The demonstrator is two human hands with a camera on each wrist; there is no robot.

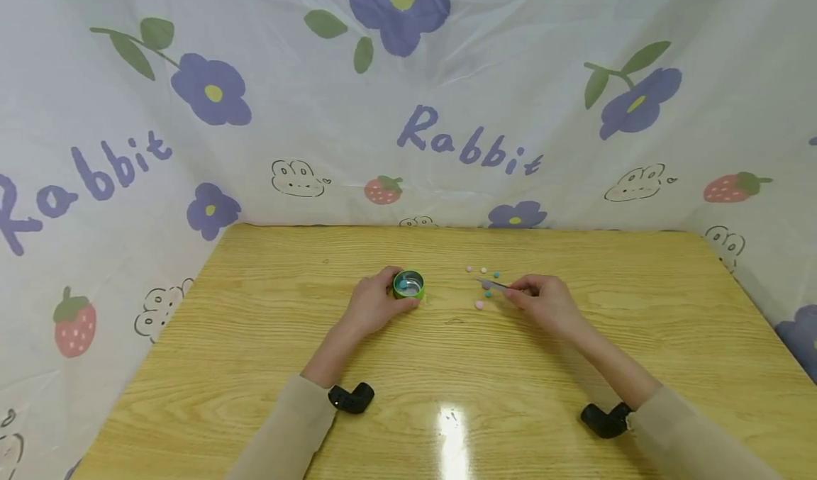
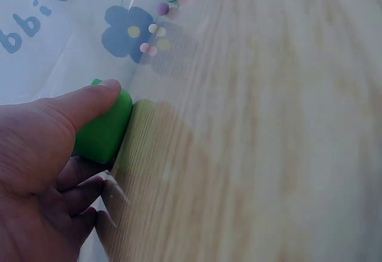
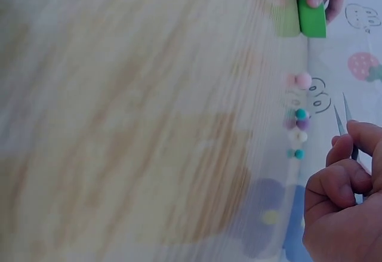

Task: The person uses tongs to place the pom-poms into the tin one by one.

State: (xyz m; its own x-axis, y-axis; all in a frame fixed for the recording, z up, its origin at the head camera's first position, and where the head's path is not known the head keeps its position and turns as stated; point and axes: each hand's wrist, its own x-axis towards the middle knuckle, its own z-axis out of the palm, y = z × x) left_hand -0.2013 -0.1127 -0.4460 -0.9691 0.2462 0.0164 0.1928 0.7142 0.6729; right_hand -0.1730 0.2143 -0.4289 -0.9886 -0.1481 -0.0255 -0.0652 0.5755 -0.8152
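Note:
My left hand (image 1: 371, 304) grips a small round green tin (image 2: 106, 132) standing on the table, thumb on the near side and fingers around the far side. Inside the tin, a teal ball (image 1: 403, 284) shows against the shiny bottom. My right hand (image 1: 550, 304) pinches metal tweezers (image 1: 495, 285), held over a loose group of small balls. In the right wrist view the two tweezer tips stand apart with nothing between them. Among the balls are a purple one (image 1: 487, 286), a pink one (image 1: 479, 305), a white one (image 1: 483, 270) and a teal one (image 1: 496, 274).
The wooden table (image 1: 408, 374) reaches back to a white curtain (image 1: 332, 111) printed with flowers, rabbits and strawberries. The balls lie to the right of the tin, spread close together. A black wrist camera (image 1: 351, 398) sits at the left sleeve, another wrist camera (image 1: 605, 421) at the right.

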